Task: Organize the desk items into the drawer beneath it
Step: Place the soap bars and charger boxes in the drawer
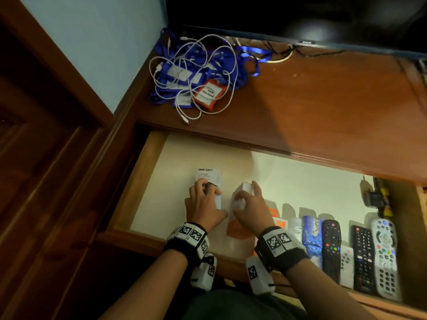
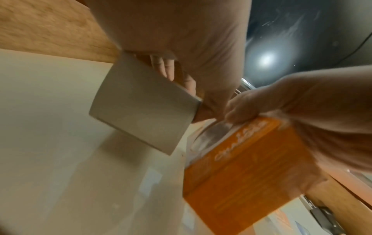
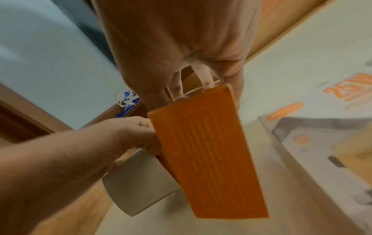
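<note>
The left hand had its fingers curled round 1 white box, and the right hand gripped 1 orange box. Both boxes were inside the open drawer, long axes pointing away toward the desk. 3 remotes lay at right.

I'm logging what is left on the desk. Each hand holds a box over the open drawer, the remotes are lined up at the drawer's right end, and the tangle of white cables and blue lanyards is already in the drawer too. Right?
Not quite. The head view shows the tangle of cables and lanyards on the desk top, not in the drawer. The rest holds: left hand and right hand each hold a box, remotes at the right end.
</note>
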